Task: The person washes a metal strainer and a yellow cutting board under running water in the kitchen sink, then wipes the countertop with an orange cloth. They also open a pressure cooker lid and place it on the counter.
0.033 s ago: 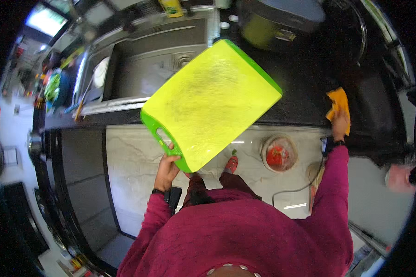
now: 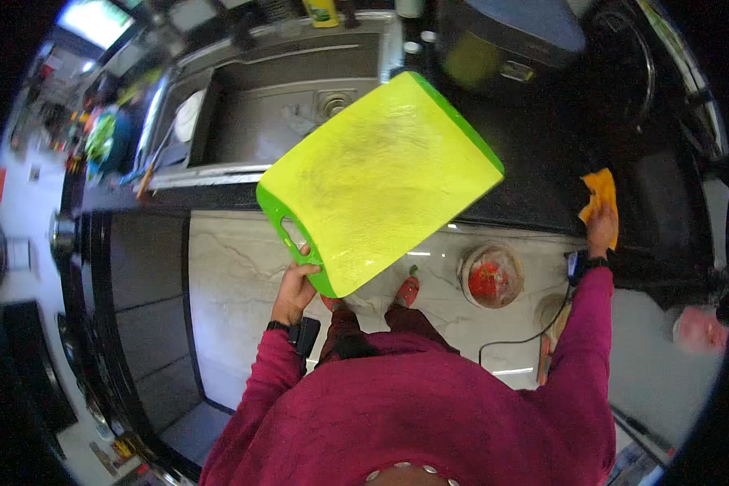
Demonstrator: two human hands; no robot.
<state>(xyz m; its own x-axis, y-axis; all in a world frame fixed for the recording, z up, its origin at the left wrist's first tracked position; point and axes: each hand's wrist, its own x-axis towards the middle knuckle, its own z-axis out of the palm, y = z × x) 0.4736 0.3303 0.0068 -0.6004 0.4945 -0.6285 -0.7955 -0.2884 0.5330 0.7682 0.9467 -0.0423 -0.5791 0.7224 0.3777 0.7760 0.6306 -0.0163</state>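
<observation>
My left hand (image 2: 294,290) is closed round the green handle edge of a yellow-green cutting board (image 2: 381,182), its fingers at the handle slot. The board is tilted in the air, over the counter's front edge and in front of the sink (image 2: 247,142). Dark scuff marks cover the middle of its face. Far to the right, my right hand (image 2: 601,231) is closed on an orange cloth (image 2: 599,190) at the dark countertop (image 2: 535,182). Whether the cloth presses on the counter I cannot tell.
A large grey box-shaped appliance (image 2: 510,32) stands at the back of the counter. Below the counter, a bucket (image 2: 468,285) with something red inside sits on the tiled floor, near a dark cable (image 2: 510,342). A brown-handled utensil (image 2: 147,182) lies at the sink's left.
The view has shifted slightly, so most things sit a little further right in it. Both hands keep hold of the board and the cloth.
</observation>
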